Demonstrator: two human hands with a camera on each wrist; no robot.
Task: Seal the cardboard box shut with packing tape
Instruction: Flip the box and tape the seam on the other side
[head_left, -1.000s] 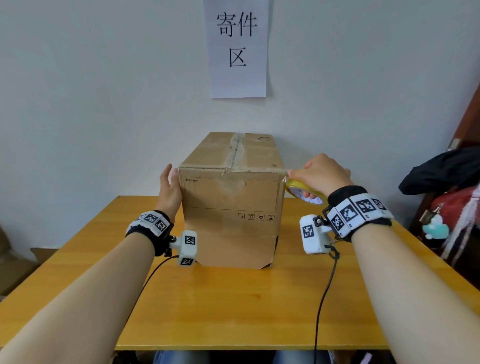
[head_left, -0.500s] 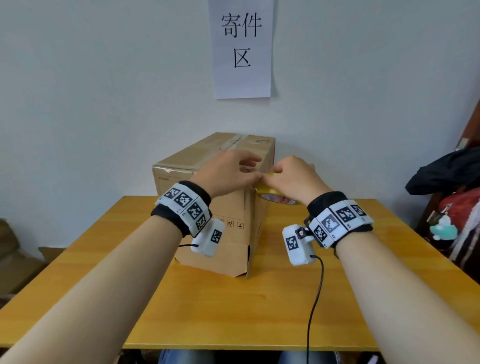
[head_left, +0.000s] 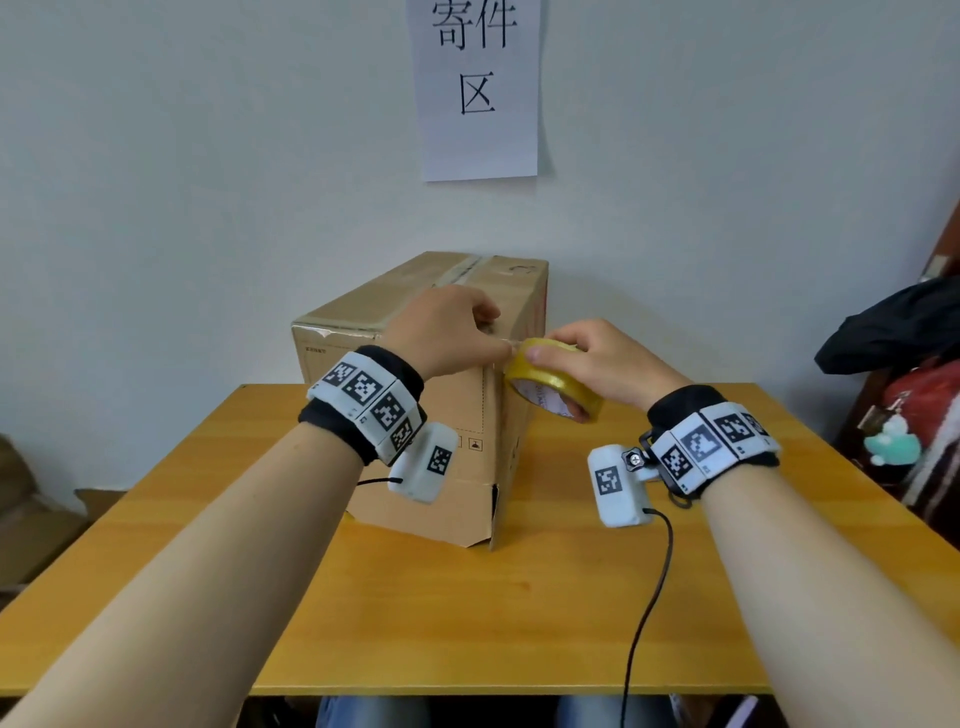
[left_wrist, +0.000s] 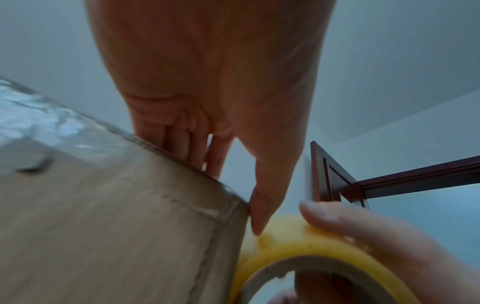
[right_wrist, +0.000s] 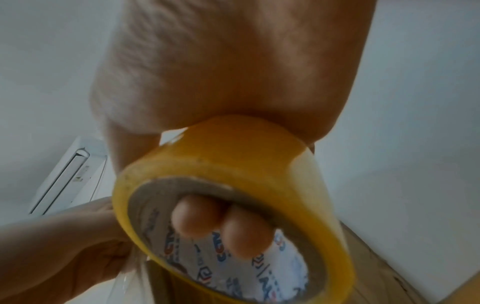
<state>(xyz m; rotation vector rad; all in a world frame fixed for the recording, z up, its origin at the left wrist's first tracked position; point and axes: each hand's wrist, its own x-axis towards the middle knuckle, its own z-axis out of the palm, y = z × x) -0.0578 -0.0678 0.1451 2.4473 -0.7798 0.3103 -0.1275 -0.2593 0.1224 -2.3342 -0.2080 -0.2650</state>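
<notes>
Two hands at work, listed left to right.

Item 1: my left hand (head_left: 447, 332), on the box's top near corner. Its fingers (left_wrist: 182, 144) lie straight over the top edge, and the thumb presses down at the corner next to the roll. Whether it pins the loose tape end I cannot tell.

Item 2: cardboard box (head_left: 415, 374), standing mid-surface, turned at an angle, one corner toward me. Older tape runs along the top seam. The bottom flap near the front corner gapes slightly.

Item 3: roll of yellow tape (head_left: 553, 379), held in the air, touching the box's top right corner. A short clear strip (right_wrist: 135, 273) hangs between the roll and my left hand.

Item 4: my right hand (head_left: 602, 364), holding the roll, two fingers (right_wrist: 221, 222) curled through its core and the thumb on its outer face.

Risks, as I judge them: the short free strip may fold and stick to itself or to my thumb; if the left thumb lifts, the end may peel away; a hard pull could slide or swing the box, since nothing braces it.

Item 5: wooden surface (head_left: 467, 623), carrying the box. Wrist cables trail across it and could snag.

Item 6: paper sign (head_left: 475, 88) on the wall above; dark clothing and bags (head_left: 904, 364) at far right, well apart, obstructing nothing.
</notes>
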